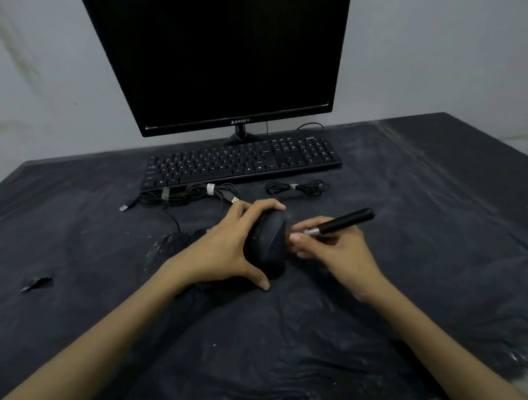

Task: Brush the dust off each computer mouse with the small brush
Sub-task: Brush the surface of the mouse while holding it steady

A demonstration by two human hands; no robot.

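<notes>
The left hand grasps a black mouse, tilted on its side just in front of the keyboard, fingers curled over its far end, thumb under its near end. The right hand pinches the small brush, tip touching the mouse's right side above the worktop.
</notes>
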